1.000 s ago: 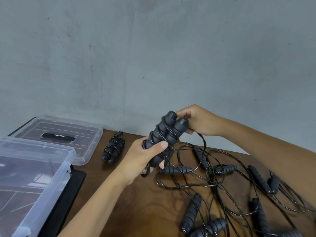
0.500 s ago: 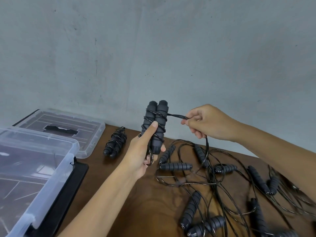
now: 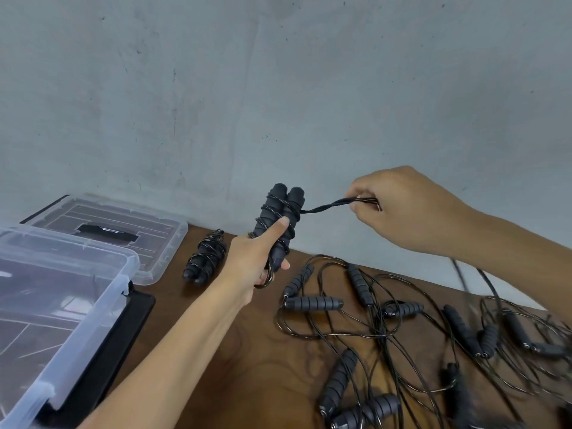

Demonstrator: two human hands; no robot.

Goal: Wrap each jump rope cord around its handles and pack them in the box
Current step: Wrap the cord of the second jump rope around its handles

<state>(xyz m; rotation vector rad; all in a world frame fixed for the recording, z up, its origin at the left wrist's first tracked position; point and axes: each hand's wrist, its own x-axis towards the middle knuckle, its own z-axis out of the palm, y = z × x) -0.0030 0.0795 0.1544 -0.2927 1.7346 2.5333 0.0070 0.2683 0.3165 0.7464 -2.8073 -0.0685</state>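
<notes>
ribbed foam handles [image 3: 280, 221], thin glossy cord [image 3: 334, 204]

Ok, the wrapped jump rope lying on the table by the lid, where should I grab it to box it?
Grip the wrapped jump rope across its middle, coming from above with fingers spanning both handles. It lies flat and slanted, its two handles side by side under crisscrossing cord, so a mid-bundle grip should keep the coils from slipping. The table around it looks open enough.
</notes>
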